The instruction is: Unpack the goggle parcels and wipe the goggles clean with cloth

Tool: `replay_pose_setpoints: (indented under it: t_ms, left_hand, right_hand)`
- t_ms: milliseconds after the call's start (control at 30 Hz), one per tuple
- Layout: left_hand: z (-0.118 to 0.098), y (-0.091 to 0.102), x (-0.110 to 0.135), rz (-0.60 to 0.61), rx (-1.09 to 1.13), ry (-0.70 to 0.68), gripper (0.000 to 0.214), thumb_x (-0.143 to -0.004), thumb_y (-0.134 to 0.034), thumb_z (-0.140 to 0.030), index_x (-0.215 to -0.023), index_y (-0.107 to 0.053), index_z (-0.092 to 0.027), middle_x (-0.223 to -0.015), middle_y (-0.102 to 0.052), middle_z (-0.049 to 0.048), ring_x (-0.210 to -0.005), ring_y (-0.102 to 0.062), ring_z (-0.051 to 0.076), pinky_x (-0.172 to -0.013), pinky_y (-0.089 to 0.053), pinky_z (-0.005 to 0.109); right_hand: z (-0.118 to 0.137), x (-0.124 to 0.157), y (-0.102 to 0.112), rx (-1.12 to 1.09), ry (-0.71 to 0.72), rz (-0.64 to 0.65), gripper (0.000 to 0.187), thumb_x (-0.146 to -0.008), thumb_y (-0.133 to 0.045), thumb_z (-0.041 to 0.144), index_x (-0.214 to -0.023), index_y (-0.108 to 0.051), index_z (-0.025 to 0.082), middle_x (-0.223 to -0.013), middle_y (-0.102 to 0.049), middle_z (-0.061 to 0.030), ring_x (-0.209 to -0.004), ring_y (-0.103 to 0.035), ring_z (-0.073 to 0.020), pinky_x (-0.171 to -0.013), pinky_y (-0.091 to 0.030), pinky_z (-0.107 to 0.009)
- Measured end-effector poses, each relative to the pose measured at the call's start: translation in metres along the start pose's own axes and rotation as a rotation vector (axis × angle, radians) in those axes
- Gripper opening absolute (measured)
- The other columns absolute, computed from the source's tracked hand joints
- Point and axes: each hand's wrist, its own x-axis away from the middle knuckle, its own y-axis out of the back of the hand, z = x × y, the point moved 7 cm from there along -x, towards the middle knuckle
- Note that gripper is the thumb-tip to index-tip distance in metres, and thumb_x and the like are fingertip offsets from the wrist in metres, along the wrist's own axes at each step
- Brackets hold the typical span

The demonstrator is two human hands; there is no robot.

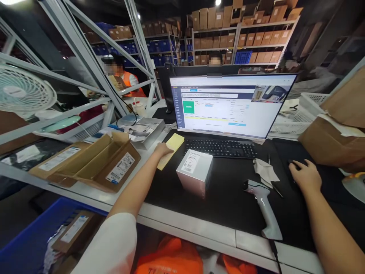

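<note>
My left hand (163, 150) is at the left edge of the black desk mat, its fingers closed on a strip of yellow paper (176, 142) that lies slanting there. Just right of the paper stands a small silvery-white box (196, 169) with a printed label on top. Over on the right, my right hand (306, 176) rests curled over a dark computer mouse (296, 166), mostly hidden under the fingers. Between the box and that hand lies a grey handheld barcode scanner (265, 209), its cable running off the front edge.
A monitor (216, 106) stands behind a black keyboard (221, 148). Crumpled white paper (265, 171) and a pen lie near the scanner. Opened cardboard boxes (99, 163) and a grey tray (148, 131) sit left; a large carton (330, 137) is right. Co-workers sit beyond.
</note>
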Motion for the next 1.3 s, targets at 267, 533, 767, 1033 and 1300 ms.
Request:
replay_pose_setpoints:
  t_ms: [267, 533, 767, 1033, 1300]
  left_hand:
    - [0.001, 0.001, 0.008, -0.061, 0.291, 0.024, 0.059, -0.060, -0.091, -0.027, -0.109, -0.062, -0.013, -0.130, -0.067, 0.0248, -0.127, -0.063, 0.042, -0.101, -0.053, 0.043]
    - [0.007, 0.026, 0.032, -0.057, 1.040, 0.010, 0.032, -0.074, -0.082, -0.020, -0.101, -0.067, -0.014, -0.103, -0.078, 0.0145, -0.094, -0.077, 0.029, -0.088, -0.063, 0.041]
    - [0.012, 0.059, 0.060, -0.167, 1.624, 0.057, 0.021, -0.089, -0.063, -0.016, -0.109, -0.068, -0.015, -0.106, -0.078, 0.0114, -0.100, -0.077, 0.024, -0.095, -0.063, 0.038]
    - [-0.013, 0.093, 0.071, -0.338, 1.906, -0.088, 0.022, -0.087, -0.067, -0.016, -0.109, -0.068, -0.019, -0.122, -0.076, 0.0085, -0.108, -0.075, 0.022, -0.099, -0.062, 0.036]
    - [-0.044, 0.120, 0.107, -0.284, 1.549, -0.509, 0.052, -0.072, -0.086, -0.043, -0.110, -0.065, -0.016, -0.120, -0.076, 0.0131, -0.110, -0.073, 0.030, -0.100, -0.059, 0.042]
  right_hand:
    - [0.002, 0.000, -0.007, -0.048, 0.074, -0.024, 0.026, -0.071, -0.072, 0.043, -0.090, -0.080, 0.027, -0.111, -0.064, -0.0170, -0.093, -0.065, -0.0354, -0.068, -0.047, -0.046]
    - [-0.004, 0.002, -0.014, -0.061, 0.058, 0.046, 0.034, -0.080, -0.067, 0.045, -0.104, -0.080, 0.025, -0.127, -0.064, -0.0184, -0.112, -0.063, -0.0358, -0.088, -0.048, -0.047]
    - [-0.005, 0.004, -0.020, -0.019, -0.019, 0.077, 0.042, -0.086, -0.058, 0.045, -0.118, -0.077, 0.023, -0.142, -0.058, -0.0194, -0.123, -0.059, -0.0381, -0.098, -0.046, -0.048]
    - [0.017, 0.013, 0.000, -0.012, -0.061, -0.049, 0.044, -0.084, -0.057, 0.043, -0.113, -0.078, 0.019, -0.137, -0.063, -0.0199, -0.127, -0.059, -0.0376, -0.104, -0.045, -0.051]
    - [0.205, 0.031, 0.082, -0.205, 0.344, -0.234, 0.027, -0.090, -0.057, 0.034, -0.106, -0.074, 0.020, -0.115, -0.073, -0.0161, -0.116, -0.067, -0.0324, -0.104, -0.049, -0.045]
